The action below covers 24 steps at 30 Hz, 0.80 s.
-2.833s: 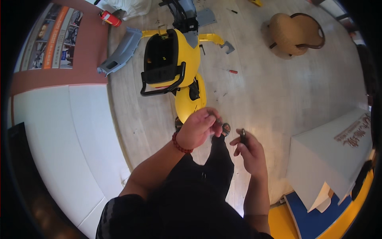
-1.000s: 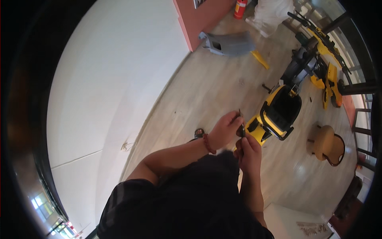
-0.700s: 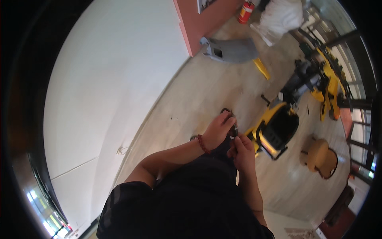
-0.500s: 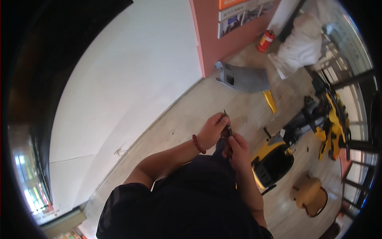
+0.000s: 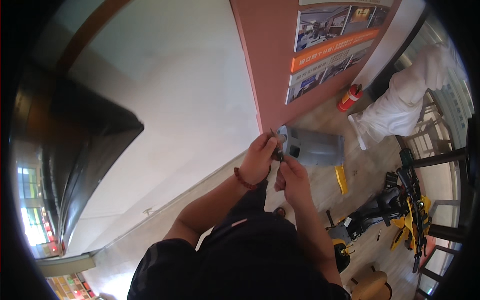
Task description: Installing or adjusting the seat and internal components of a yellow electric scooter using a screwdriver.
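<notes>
In front of my body, my two hands meet on a small, dark, slim tool [image 5: 280, 156]. A thin pointed tip sticks up past my left fingers; the exact kind is too small to make out. My left hand [image 5: 258, 156], with a red-brown bead bracelet [image 5: 243, 180] at its wrist, closes round the upper part. Just below and to the right, my right hand [image 5: 293, 180] pinches the lower end between thumb and fingers. Behind the hands, a grey curved plastic panel [image 5: 320, 146] with cut-outs lies on the floor, apart from them as far as I can see.
A yellow strip [image 5: 341, 179] lies by the panel. To the right stands a partly stripped yellow and black scooter [image 5: 372, 212], with a round tan stool [image 5: 368, 285] nearer me. A fire extinguisher [image 5: 349, 98] and a white-draped object [image 5: 395, 110] are at the far right. A pale wall [image 5: 185, 100] runs along the left.
The view has shifted, showing more of the wall poster; the panel and scooter sit lower in the picture. Both hands are slightly farther left in view, still holding the small dark tool.
</notes>
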### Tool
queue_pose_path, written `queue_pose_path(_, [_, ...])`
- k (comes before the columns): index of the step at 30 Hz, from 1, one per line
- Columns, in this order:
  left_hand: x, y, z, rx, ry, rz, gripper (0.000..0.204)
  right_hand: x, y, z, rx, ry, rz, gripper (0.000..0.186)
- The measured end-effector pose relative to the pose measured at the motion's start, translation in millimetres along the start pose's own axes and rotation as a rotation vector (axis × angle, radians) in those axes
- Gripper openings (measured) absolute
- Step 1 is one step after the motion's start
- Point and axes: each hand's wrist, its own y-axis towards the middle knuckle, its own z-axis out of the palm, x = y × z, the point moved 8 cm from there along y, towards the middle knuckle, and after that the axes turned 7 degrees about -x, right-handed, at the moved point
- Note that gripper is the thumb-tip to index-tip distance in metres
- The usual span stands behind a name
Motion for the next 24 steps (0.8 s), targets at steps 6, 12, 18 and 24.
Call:
queue_pose_path(6, [-35,90,6,0.026,0.067,0.004,0.016,47,80,17,-0.080,0.030,0.011,0.019])
queue_pose_path(12, [-63,151,0,-0.042,-0.055,0.031,0.017,84,142,44,-0.019,-0.061,-0.003,0.018])
queue_pose_path(18, [-81,154,-13,-0.245,-0.128,0.094,0.018,93,160,61,0.085,-0.124,0.051,0.019])
queue_pose_path(24, [-85,139,-39,-0.335,-0.191,0.148,0.018,73,163,81,0.195,-0.090,0.086,0.021])
